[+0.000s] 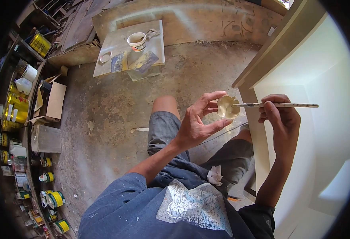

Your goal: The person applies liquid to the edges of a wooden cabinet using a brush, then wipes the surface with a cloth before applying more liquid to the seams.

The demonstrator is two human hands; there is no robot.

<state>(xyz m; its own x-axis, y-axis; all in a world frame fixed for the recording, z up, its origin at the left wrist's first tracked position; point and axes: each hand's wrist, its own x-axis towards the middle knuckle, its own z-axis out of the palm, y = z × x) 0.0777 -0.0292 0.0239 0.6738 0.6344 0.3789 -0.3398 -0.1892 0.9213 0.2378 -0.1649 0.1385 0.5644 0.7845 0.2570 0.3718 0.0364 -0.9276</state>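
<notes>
While the left hand (194,126), half-curled, is holding the small cup (234,113) above the floor (111,115), the right hand (279,116) is pinching the brush (248,105), whose over-hard push could be spilling pale liquid (224,104).

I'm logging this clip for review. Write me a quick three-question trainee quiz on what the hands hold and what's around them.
1. Where is the tip of the brush?
A) against the person's shirt
B) inside the small cup
C) resting on a shelf

2. True or false: the left hand is gripping the brush.

3. Short answer: which open container stands on the board in the far part of the room?

Key:
1. B.
2. False; the right hand grips the brush, while the left holds the small cup.
3. The white bucket.
</notes>
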